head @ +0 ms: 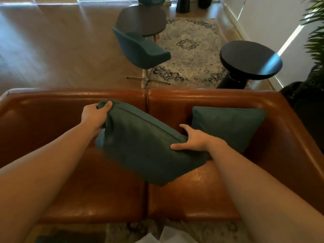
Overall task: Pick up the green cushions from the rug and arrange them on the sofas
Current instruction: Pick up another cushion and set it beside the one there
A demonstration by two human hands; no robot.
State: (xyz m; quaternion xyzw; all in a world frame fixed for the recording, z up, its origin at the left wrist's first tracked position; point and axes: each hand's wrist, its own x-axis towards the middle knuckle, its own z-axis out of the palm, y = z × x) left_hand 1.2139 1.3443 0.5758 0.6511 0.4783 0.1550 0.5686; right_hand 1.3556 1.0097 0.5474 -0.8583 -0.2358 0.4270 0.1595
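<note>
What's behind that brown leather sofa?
Behind the sofa lie a wooden floor and a patterned rug, with a teal chair and a round black table standing there. The sofa's back hides the table's foot and the floor right behind it.

A teal swivel chair point(140, 50) on a chrome star base point(148, 78) stands at about 11 o'clock, with part of that base on a pale patterned rug point(189, 50) that runs up toward 12 o'clock. Just behind the chair is a dark oval table point(142, 20). At 2 o'clock a black round side table point(250, 59) stands near a white wall point(271, 18). Green plant fronds point(315, 41) hang in at 3 o'clock above what may be a black pot point(298, 95). Wooden floor point(52, 50) fills 10 o'clock.
</note>
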